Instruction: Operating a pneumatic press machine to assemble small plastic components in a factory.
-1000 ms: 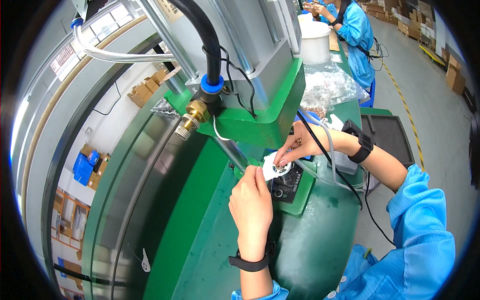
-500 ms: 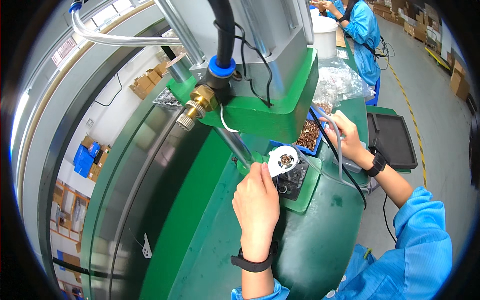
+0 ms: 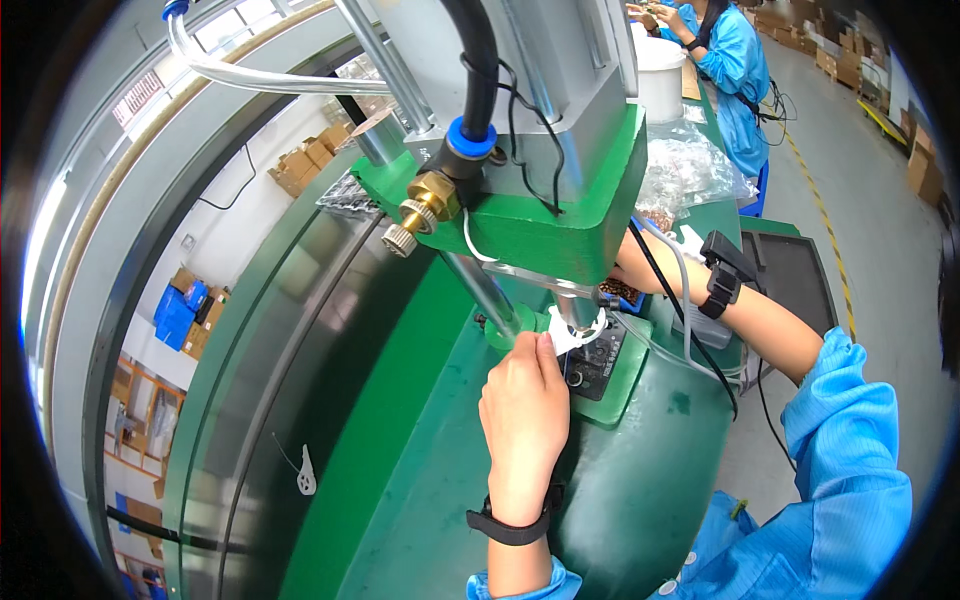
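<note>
My left hand [image 3: 525, 395] pinches the edge of a white plastic part [image 3: 562, 334] with a round, ring-like end. A metal press ram [image 3: 577, 306] stands down at the middle of that ring, under the green press head [image 3: 560, 240]. Beneath the part is a dark control panel [image 3: 590, 372] on a green base. My right hand [image 3: 636, 262] reaches in behind the press head's right side, at the blue bin [image 3: 636, 306] of small copper-coloured pieces. The press head hides its fingers.
Black and grey cables [image 3: 690, 325] run beside my right forearm. A brass fitting [image 3: 422, 212] juts from the press. Clear plastic bags [image 3: 690, 170] and a white bucket [image 3: 658, 80] stand farther back, near a person in blue [image 3: 735, 60]. A dark tray [image 3: 800, 280] lies at right.
The press ram has come down onto the white plastic part. My right hand has moved left, from beside the cables to the bin behind the press head. My left hand keeps its pinch.
</note>
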### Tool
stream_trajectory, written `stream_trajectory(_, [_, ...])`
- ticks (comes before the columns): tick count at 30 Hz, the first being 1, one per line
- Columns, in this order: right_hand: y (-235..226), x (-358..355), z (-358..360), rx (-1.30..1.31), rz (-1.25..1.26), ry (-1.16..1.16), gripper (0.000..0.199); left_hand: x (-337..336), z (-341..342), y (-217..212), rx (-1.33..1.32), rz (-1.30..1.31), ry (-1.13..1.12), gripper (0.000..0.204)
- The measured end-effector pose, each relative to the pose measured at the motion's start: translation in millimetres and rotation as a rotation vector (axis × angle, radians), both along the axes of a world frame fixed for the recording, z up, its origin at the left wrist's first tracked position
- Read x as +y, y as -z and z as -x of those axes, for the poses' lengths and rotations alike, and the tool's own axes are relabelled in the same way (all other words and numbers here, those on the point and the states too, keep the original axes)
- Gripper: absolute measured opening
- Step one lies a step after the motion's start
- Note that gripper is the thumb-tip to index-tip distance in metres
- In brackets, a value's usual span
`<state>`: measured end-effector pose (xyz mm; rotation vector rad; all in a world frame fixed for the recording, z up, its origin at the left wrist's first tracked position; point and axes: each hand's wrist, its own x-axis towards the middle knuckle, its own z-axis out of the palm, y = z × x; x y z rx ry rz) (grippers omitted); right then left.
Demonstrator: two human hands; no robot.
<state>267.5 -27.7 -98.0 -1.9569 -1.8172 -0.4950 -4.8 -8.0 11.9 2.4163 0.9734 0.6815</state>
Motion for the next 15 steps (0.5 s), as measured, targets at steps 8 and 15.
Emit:
stream_trajectory(8, [27.4, 17.2, -26.4, -0.096, -0.11, -0.127, 0.018, 2.8, -4.7, 1.7, -0.172, 0.098, -0.05, 0.025])
stream_trajectory(15, [3.6, 4.0, -12.1, 0.037, 0.124, 0.004, 0.021, 34.9, 15.0, -7.8, -0.5, 0.272, -0.093, 0.025])
